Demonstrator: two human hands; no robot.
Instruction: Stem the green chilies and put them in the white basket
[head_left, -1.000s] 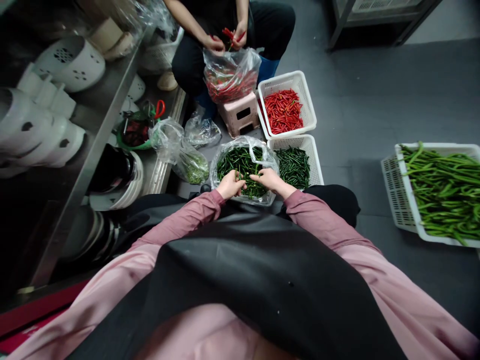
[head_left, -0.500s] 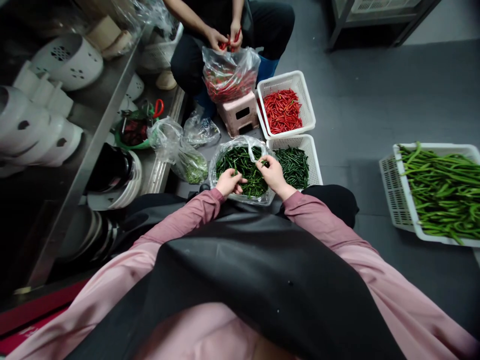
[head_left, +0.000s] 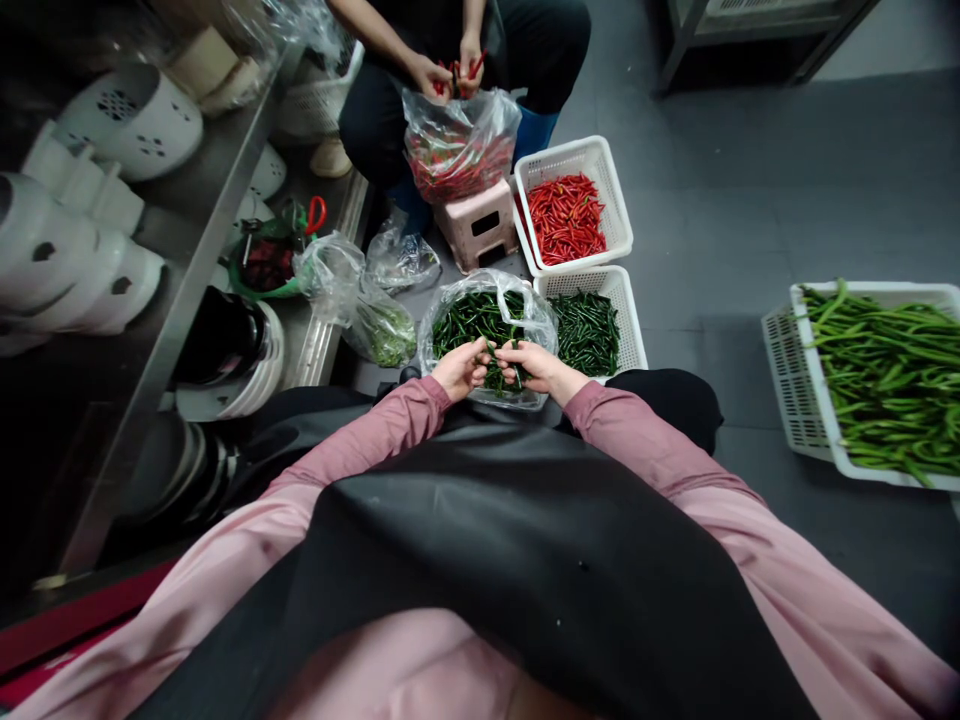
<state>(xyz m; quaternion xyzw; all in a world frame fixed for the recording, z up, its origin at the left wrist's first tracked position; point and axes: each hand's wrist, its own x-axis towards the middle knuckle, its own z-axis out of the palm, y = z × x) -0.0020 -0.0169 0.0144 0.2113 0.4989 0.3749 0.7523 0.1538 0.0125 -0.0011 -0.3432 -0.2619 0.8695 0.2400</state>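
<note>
Green chilies (head_left: 474,316) fill an open clear plastic bag (head_left: 442,292) in front of my knees. Over the bag, my left hand (head_left: 462,368) pinches a green chili between thumb and fingers. Close on its right, my right hand (head_left: 531,366) has its fingers closed on green chilies, the fingertips of both hands nearly meeting. Just right of the bag is a white basket (head_left: 636,330) holding more green chilies (head_left: 585,328). Behind that basket, another white basket (head_left: 616,200) contains red chilies (head_left: 564,215).
Opposite me a person's hands (head_left: 450,78) hold red chilies over a plastic bag (head_left: 461,150) on a pink stool (head_left: 480,225). Long green peppers (head_left: 892,380) fill a crate (head_left: 806,400) at right. A metal shelf (head_left: 202,240) with white pots stands left, near tied bags (head_left: 360,300).
My right hand has come down and left from the bag's handle area toward my left hand. Both hands are now close together, with green chilies between their fingers.
</note>
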